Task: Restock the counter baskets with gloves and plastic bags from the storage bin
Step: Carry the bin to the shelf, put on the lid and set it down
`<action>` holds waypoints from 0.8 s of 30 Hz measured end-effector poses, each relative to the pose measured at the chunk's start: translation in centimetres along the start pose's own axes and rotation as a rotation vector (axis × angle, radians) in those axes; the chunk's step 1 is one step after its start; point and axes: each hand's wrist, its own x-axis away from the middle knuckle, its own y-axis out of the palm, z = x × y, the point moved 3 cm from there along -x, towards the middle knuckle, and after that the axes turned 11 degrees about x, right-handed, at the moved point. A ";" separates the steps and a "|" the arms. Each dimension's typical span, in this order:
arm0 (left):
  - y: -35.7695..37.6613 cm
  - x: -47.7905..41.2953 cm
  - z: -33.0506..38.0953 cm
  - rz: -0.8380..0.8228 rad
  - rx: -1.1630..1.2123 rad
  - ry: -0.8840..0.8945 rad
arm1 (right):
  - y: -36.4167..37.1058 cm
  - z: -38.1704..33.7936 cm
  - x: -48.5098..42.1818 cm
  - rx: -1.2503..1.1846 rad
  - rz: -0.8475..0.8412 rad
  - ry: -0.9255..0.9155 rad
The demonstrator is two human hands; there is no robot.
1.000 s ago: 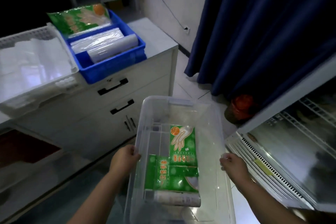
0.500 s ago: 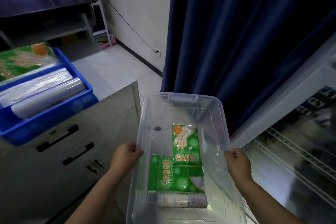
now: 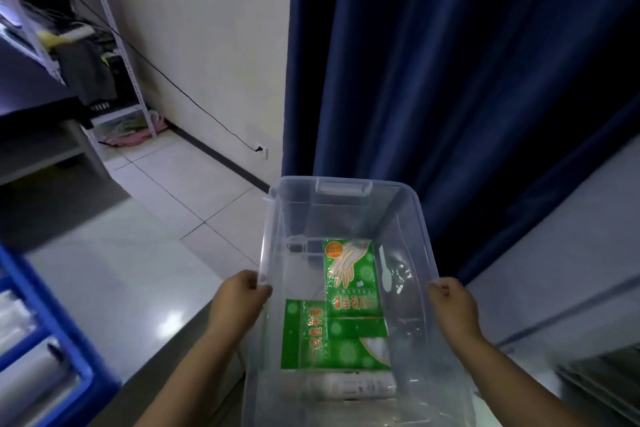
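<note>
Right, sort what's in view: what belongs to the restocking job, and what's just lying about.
Part of the job:
clear storage bin, gripped by left hand and right hand
green glove packs
plastic bag roll
blue basket

Just lying about:
blue curtain
metal shelving
wall cable

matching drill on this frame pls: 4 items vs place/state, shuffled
Items:
1 clear storage bin
2 green glove packs
3 blue basket
4 curtain

Options:
A far left edge of view
B hangs behind the bin
C held at both side rims, left hand, right hand
D lying on the bin floor

Pairs: 1-C, 2-D, 3-A, 4-B
</note>
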 end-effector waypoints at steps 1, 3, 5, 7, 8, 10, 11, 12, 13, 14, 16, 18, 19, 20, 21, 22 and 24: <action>-0.2 -1.4 0.6 0.011 0.013 0.005 | 0.5 -1.0 -1.3 -0.003 0.002 -0.009; -0.6 -4.5 1.4 0.027 0.030 -0.006 | 1.7 -3.0 -4.3 -0.004 -0.006 -0.030; -0.9 -7.8 2.1 0.047 0.024 -0.025 | 3.3 -5.0 -7.8 -0.002 -0.024 -0.047; -1.2 -11.1 2.5 0.086 0.020 -0.048 | 5.3 -6.9 -11.7 -0.008 -0.066 -0.059; -1.3 -12.6 2.8 0.105 0.014 -0.059 | 6.4 -7.8 -13.6 -0.013 -0.087 -0.066; -1.4 -15.8 3.5 0.154 0.011 -0.083 | 8.8 -9.8 -17.7 -0.032 -0.123 -0.093; -1.5 -17.4 3.8 0.180 0.023 -0.099 | 9.9 -10.8 -19.7 -0.040 -0.147 -0.106; -1.6 -19.1 4.1 0.200 0.032 -0.121 | 10.9 -12.1 -21.6 -0.042 -0.174 -0.122; -1.8 -20.8 4.3 0.220 0.032 -0.142 | 11.8 -13.3 -23.6 -0.040 -0.201 -0.137; -2.0 -22.4 4.4 0.239 0.029 -0.163 | 12.8 -14.5 -25.4 -0.033 -0.228 -0.147; -2.4 -25.2 4.6 0.294 0.036 -0.197 | 14.7 -16.8 -28.9 -0.027 -0.281 -0.169; -2.7 -27.5 4.7 0.350 0.052 -0.214 | 16.5 -19.5 -32.1 -0.012 -0.329 -0.213; -2.9 -28.6 4.6 0.375 0.061 -0.230 | 17.4 -20.8 -33.5 -0.005 -0.356 -0.237; -3.1 -29.6 4.5 0.401 0.067 -0.250 | 18.4 -22.0 -34.7 -0.005 -0.379 -0.260; -3.5 -30.4 4.4 0.429 0.079 -0.264 | 19.4 -23.2 -35.8 -0.013 -0.399 -0.284; -3.9 -31.2 4.2 0.457 0.096 -0.276 | 20.4 -24.3 -36.6 -0.020 -0.416 -0.306; -4.7 -32.7 4.1 0.510 0.124 -0.296 | 22.8 -26.8 -38.1 -0.024 -0.439 -0.348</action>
